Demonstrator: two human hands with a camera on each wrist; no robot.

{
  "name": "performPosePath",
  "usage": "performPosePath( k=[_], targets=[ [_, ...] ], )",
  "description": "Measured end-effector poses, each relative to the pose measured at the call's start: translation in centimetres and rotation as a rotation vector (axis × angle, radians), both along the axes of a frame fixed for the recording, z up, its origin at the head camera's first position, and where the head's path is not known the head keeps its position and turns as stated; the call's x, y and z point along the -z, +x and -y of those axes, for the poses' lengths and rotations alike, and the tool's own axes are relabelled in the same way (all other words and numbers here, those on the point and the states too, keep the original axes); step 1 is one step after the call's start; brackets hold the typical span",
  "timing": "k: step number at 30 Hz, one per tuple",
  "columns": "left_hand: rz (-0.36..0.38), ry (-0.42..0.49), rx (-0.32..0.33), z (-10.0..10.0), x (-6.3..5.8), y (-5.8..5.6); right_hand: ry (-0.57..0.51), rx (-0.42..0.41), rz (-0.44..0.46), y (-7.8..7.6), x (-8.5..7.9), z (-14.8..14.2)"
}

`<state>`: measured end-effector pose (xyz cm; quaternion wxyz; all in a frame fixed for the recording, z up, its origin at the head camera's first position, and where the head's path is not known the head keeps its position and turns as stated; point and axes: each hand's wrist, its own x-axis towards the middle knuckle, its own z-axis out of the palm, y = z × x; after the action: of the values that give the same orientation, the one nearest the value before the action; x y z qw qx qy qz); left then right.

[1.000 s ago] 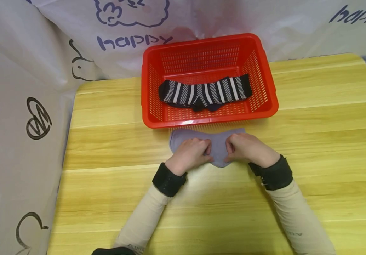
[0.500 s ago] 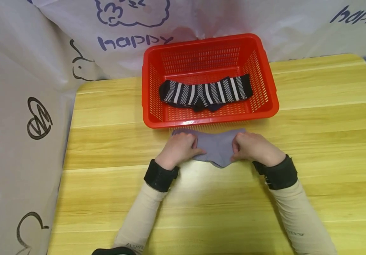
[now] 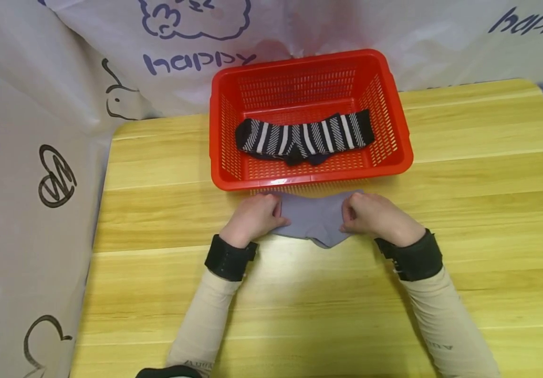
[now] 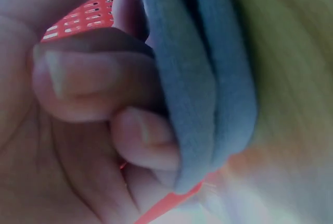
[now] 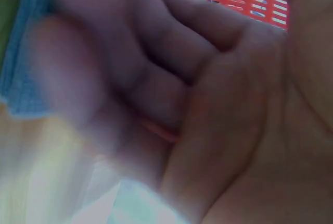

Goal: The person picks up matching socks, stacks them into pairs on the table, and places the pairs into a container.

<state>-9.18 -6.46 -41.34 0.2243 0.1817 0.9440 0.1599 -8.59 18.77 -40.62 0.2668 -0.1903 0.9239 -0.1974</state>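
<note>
A pair of grey socks (image 3: 306, 215) lies flat on the table just in front of the red basket, the heels pointing towards me. Their left end is pinched by my left hand (image 3: 251, 218), thumb on the near side. In the left wrist view two stacked grey layers (image 4: 203, 88) stand beside the curled fingers. My right hand (image 3: 377, 216) grips the right end, its fingers curled. Only a blurred strip of the socks (image 5: 26, 73) shows past the fingers in the right wrist view, so the pinch itself is hidden there.
A red perforated basket (image 3: 309, 179) stands at the table's back edge. Black-and-white striped socks (image 3: 300, 136) lie across its floor, on top of darker ones. Wooden tabletop (image 3: 328, 315) stretches in front and to both sides. White printed cloth (image 3: 111, 31) hangs behind and at the left.
My left hand has slid left along the grey socks, from near their middle to the left end. The right hand has shifted slightly right. The basket stays put.
</note>
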Motion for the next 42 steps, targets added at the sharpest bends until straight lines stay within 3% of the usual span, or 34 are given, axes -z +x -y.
performPosePath(
  k=[4, 7, 11, 15, 19, 25, 42],
  targets=[
    [-0.029, 0.004, 0.020, -0.2, -0.1, 0.1, -0.122, -0.003, -0.158, 0.1, 0.1, 0.6],
    [-0.086, 0.051, 0.079, -0.5, 0.0, 0.3, -0.151, -0.033, -0.231, 0.2, 0.3, 1.1],
    [-0.137, 0.118, 0.184, -1.2, 0.2, 0.4, -0.147, -0.071, -0.274, 0.4, 0.7, 1.6],
    [-0.103, 0.138, 0.241, -1.6, 0.6, 0.6, -0.122, -0.070, -0.286, 0.5, 1.1, 1.8],
    [-0.087, 0.136, 0.230, -1.8, 0.8, 0.7, -0.110, -0.063, -0.289, 0.5, 1.4, 1.8],
    [-0.121, 0.141, 0.203, -2.2, 0.9, 0.9, -0.141, -0.060, -0.283, 0.5, 1.4, 2.1],
    [-0.131, 0.109, 0.195, -2.9, 1.0, 1.5, -0.110, -0.076, -0.247, 0.9, 1.6, 2.3]
  ],
)
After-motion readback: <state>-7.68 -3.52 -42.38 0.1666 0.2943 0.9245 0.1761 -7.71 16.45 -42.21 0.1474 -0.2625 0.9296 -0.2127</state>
